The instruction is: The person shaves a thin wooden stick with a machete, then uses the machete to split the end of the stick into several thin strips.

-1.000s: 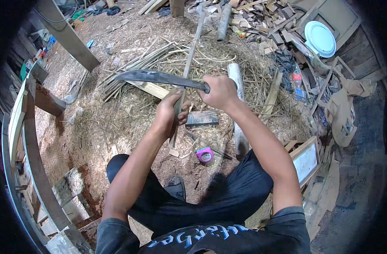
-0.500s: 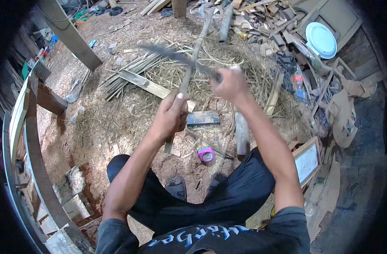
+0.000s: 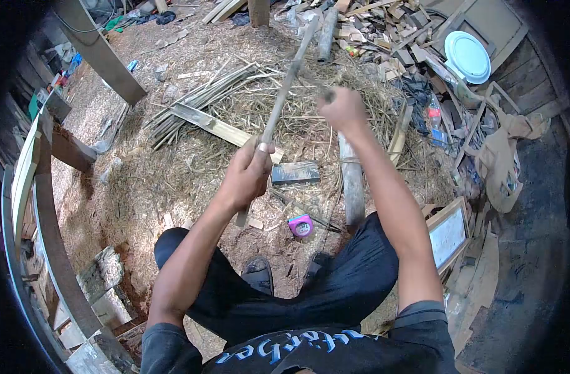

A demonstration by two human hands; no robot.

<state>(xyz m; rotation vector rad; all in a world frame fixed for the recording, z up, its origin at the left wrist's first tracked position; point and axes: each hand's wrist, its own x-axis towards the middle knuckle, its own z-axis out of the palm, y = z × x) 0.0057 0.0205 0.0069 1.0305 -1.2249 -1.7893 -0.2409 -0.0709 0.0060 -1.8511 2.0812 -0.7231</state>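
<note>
My left hand (image 3: pixel 250 173) is closed round the lower part of a long, narrow wooden or bamboo strip (image 3: pixel 280 103). The strip slants up and away from me, its short lower end showing below my fist. To its right, my right hand (image 3: pixel 344 112) grips the dark handle of a machete (image 3: pixel 326 95). Motion smears the blade, which seems to lie by the strip's upper part; whether they touch I cannot tell. Below my hands, a dark rectangular block (image 3: pixel 295 172) and a pink tape measure (image 3: pixel 301 225) lie on the ground.
A bundle of thin strips (image 3: pixel 201 93) and a pile of shavings (image 3: pixel 366 93) cover the ground ahead. A round pole (image 3: pixel 351 181) lies by my right knee. Wood scraps (image 3: pixel 384 31) and a pale blue lid (image 3: pixel 469 57) are at the far right; posts (image 3: pixel 104 53) stand left.
The blade has swung from across the strip, pointing left, to a blurred position near the strip's upper part. The strip stands slightly higher, and my right hand has shifted slightly right.
</note>
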